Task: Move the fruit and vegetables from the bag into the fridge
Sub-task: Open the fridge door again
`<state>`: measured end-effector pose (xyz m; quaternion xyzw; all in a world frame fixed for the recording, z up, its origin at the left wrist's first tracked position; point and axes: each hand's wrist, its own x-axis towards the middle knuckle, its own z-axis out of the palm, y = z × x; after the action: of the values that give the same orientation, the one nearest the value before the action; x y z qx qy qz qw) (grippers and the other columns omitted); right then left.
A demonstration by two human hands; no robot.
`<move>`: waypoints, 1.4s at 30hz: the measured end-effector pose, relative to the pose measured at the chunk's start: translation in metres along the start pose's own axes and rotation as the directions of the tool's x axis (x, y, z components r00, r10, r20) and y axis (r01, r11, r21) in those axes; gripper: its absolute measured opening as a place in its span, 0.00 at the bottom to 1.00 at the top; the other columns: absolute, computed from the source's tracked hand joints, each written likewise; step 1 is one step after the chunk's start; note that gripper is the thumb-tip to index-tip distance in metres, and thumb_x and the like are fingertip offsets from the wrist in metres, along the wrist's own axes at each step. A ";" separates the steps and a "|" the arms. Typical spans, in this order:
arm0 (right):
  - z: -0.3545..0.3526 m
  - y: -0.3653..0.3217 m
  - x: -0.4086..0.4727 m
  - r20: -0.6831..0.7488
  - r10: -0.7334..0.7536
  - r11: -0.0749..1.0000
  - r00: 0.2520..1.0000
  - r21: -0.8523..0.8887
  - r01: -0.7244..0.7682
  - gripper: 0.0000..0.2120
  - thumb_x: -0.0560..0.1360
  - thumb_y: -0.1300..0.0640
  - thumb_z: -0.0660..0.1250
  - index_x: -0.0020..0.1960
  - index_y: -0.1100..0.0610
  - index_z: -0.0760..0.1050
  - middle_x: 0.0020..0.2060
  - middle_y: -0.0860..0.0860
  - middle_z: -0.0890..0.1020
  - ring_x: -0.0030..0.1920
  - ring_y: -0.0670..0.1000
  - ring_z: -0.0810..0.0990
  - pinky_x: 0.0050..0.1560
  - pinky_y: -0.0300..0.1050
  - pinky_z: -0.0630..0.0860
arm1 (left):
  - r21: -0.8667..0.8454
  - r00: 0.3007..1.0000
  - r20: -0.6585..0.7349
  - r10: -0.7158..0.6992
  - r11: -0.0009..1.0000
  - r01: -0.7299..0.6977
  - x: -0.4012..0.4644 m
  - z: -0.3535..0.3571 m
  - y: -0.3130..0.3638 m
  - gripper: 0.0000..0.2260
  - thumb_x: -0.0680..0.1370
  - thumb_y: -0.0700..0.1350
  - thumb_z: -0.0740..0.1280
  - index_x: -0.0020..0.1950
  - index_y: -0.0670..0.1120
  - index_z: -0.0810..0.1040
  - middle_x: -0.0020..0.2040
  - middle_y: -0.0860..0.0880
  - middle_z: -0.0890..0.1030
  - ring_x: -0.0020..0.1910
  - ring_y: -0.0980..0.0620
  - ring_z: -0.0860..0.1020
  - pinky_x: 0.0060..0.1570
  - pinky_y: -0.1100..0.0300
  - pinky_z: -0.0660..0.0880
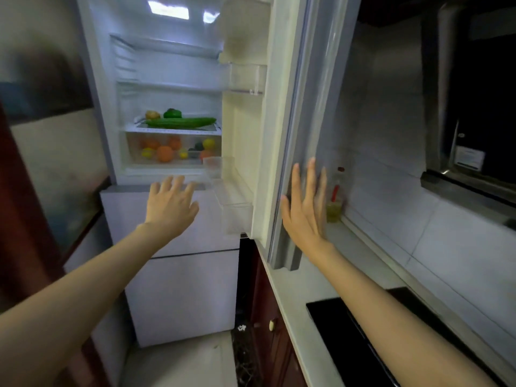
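The fridge (117, 152) stands with its upper door (315, 121) swung out to the right. On the lowest glass shelf lie a long cucumber (181, 122), a green pepper (172, 113) and a potato (152, 115). The clear drawer (134, 152) below holds several oranges (164, 153), lemons and a dark fruit. My right hand (305, 208) lies flat with straight fingers against the outer face of the door. My left hand (170, 205) hovers with spread fingers in front of the fridge, below the drawer, holding nothing. No bag is in view.
A white counter (293, 289) runs along the right with a black cooktop (349, 336). An oil bottle (335, 202) stands behind the door by the tiled wall. A range hood (469, 107) hangs at upper right. Dark red cabinets (270, 331) sit under the counter.
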<state>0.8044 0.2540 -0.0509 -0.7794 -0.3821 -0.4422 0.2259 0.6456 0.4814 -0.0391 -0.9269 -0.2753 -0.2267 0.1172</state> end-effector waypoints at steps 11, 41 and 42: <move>0.043 -0.117 0.015 -0.035 -0.236 0.884 0.971 0.406 0.230 0.39 0.79 0.51 0.61 0.76 0.61 0.38 0.75 0.61 0.42 0.75 0.61 0.56 0.66 0.54 0.71 | 0.038 0.992 -0.054 -0.110 0.993 0.112 -0.027 -0.010 -0.082 0.23 0.78 0.51 0.61 0.71 0.47 0.65 0.69 0.42 0.68 0.69 0.41 0.65 0.66 0.43 0.63; 0.311 -0.419 0.191 0.358 -0.265 0.958 0.895 0.204 0.202 0.46 0.75 0.37 0.59 0.75 0.57 0.33 0.76 0.59 0.41 0.75 0.59 0.37 0.72 0.65 0.41 | 0.041 0.969 -0.129 -0.209 0.976 0.215 0.027 0.051 -0.300 0.24 0.74 0.47 0.67 0.69 0.41 0.70 0.67 0.37 0.72 0.67 0.34 0.68 0.63 0.37 0.68; 0.320 -0.422 0.198 0.381 -0.267 0.959 0.885 0.196 0.205 0.45 0.76 0.39 0.58 0.74 0.57 0.32 0.76 0.58 0.40 0.75 0.59 0.37 0.71 0.66 0.40 | 0.051 0.970 -0.120 -0.212 0.974 0.220 0.032 0.052 -0.302 0.24 0.75 0.47 0.67 0.70 0.41 0.69 0.67 0.38 0.72 0.67 0.35 0.68 0.63 0.38 0.67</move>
<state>0.6965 0.8088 -0.0367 -0.7821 -0.5448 -0.2659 0.1445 0.5178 0.7618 -0.0408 -0.8727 -0.3745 -0.2819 0.1369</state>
